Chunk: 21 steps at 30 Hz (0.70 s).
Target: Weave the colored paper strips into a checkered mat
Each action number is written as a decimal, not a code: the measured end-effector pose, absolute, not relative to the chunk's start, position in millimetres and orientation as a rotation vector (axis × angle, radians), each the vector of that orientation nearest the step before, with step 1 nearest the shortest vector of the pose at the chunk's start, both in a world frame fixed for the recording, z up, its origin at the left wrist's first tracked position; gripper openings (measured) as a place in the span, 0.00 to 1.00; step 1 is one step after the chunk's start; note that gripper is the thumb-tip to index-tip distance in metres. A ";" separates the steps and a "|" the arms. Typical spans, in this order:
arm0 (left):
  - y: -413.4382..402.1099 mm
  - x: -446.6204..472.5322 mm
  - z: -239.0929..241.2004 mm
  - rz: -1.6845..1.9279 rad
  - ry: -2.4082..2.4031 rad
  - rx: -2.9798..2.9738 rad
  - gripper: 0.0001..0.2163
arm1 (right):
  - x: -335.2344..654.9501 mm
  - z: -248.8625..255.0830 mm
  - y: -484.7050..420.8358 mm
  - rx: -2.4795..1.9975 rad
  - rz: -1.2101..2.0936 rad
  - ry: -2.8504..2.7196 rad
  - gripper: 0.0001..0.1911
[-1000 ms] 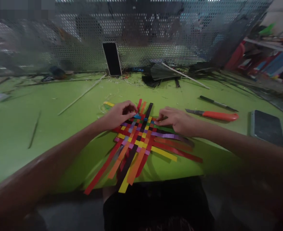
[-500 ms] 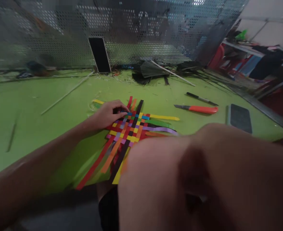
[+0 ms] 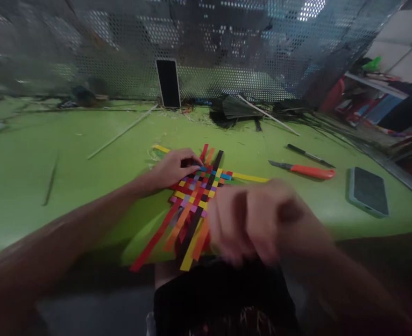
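A mat woven of coloured paper strips [image 3: 197,193] lies on the green table [image 3: 69,177] in front of me, its loose ends in red, orange, yellow and black reaching over the near edge. My left hand [image 3: 176,167] rests on the mat's far left corner, fingers curled and pressing down on the strips. My right hand [image 3: 258,224] hovers above the mat's right side, close to the camera and smeared by motion. Its fingers look curled, but I cannot tell if anything is in them. It hides the strips on that side.
An orange-handled knife [image 3: 306,171] and a black pen [image 3: 309,155] lie to the right, with a phone [image 3: 369,190] face up beyond them. Another phone [image 3: 168,83] leans on the perforated metal screen at the back. Thin sticks [image 3: 122,133] and dark strip bundles [image 3: 236,108] lie about.
My right hand lifted off the mat's right edge, swept up close to the camera, and now is lower and nearer the mat again. The left hand stayed on the mat's corner.
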<state>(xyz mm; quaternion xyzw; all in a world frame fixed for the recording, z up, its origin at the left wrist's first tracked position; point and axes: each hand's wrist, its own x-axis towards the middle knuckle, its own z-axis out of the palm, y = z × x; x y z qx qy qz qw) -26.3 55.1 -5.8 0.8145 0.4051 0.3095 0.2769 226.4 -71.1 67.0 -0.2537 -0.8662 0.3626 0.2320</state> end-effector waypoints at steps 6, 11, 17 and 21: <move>53.9 -18.8 -7.2 0.990 1.246 1.892 0.09 | 203.5 50.5 47.0 -1.096 0.653 -2.314 0.07; 52.5 -15.1 -9.7 1.041 1.294 1.795 0.09 | 184.0 23.0 64.1 -1.115 0.511 -2.523 0.06; 57.3 -25.2 2.8 1.020 1.382 1.897 0.07 | 187.8 19.0 63.5 -1.136 0.575 -2.341 0.07; 61.4 -37.3 16.7 0.786 1.477 2.027 0.12 | 192.2 23.2 66.8 -1.053 0.609 -2.334 0.05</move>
